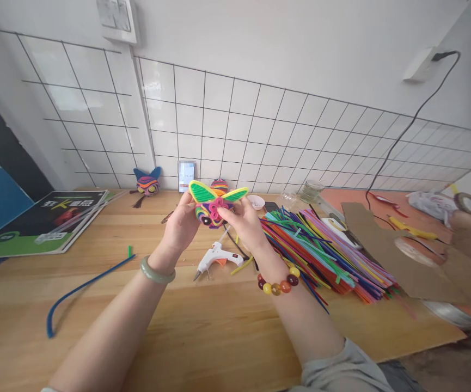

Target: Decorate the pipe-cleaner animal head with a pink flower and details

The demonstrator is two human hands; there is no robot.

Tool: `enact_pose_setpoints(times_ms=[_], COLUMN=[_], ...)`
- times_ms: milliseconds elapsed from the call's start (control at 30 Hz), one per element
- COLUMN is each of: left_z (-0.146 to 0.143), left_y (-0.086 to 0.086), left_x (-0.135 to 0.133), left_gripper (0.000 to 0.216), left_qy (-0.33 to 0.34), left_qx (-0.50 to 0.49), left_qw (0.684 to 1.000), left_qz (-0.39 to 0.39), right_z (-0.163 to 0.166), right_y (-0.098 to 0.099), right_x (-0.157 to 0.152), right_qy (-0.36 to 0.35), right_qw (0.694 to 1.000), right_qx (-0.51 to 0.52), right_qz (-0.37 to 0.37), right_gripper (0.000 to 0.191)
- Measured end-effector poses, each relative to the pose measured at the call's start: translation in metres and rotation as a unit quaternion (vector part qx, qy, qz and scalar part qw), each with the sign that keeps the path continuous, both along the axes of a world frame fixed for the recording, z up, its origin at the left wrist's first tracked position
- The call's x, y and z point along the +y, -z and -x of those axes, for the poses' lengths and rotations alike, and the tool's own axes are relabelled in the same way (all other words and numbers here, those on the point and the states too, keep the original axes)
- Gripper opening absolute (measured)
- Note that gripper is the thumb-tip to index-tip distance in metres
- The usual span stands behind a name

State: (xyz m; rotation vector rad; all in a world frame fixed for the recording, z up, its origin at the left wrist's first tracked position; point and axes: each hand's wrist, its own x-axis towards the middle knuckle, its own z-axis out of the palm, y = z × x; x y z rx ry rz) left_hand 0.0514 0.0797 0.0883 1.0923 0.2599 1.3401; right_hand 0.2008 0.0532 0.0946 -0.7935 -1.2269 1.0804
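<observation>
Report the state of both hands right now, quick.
Left hand: closed on one side of the multicoloured figure.
Right hand: closed on the figure's other side, thumb by the pink flower.

A pale wooden table [202,337] stretches across the view. On its left lies a magazine [23,234], with a bent blue pipe cleaner [78,284] nearer the front and a short green piece [129,251] by its far end. A white glue gun [218,257] lies mid-table, beside a heaped, many-coloured bundle of pipe cleaners [320,247]. Along the back are a blue-eared toy [147,183], an upright phone [187,175], a small bowl [256,203] and a glass jar [311,191].
</observation>
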Motion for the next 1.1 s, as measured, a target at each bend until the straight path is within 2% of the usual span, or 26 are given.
enact_pose_setpoints(times_ms=[100,200,300,567,833,1100], left_z=[-0.001,-0.002,-0.003,-0.004,-0.004,-0.003], left_y=[0.000,0.000,0.000,0.005,0.003,0.003], left_x=[0.000,0.001,0.004,0.007,0.000,-0.001], left_gripper=[0.028,0.030,0.029,0.036,0.047,0.047], left_qy=[-0.012,-0.019,-0.033,-0.074,-0.064,-0.073], left_qx=[0.020,0.034,0.069,0.151,0.193,0.209], left_qw=[1.000,0.999,0.997,0.985,0.979,0.975], left_qz=[-0.010,-0.011,0.003,0.036,0.025,0.029], right_z=[-0.004,-0.009,-0.012,-0.015,-0.019,-0.012], right_y=[0.001,0.002,0.005,0.006,0.008,0.005], right_x=[0.004,0.008,0.013,0.016,0.020,0.015], right_qy=[-0.002,-0.037,-0.065,-0.050,-0.056,-0.010], right_qw=[0.998,0.990,0.983,0.982,0.978,0.987], right_qx=[0.013,0.038,0.064,0.072,0.083,0.032], right_qz=[0.064,0.130,0.161,0.167,0.181,0.159], right_gripper=[0.046,0.041,0.035,0.036,0.037,0.044])
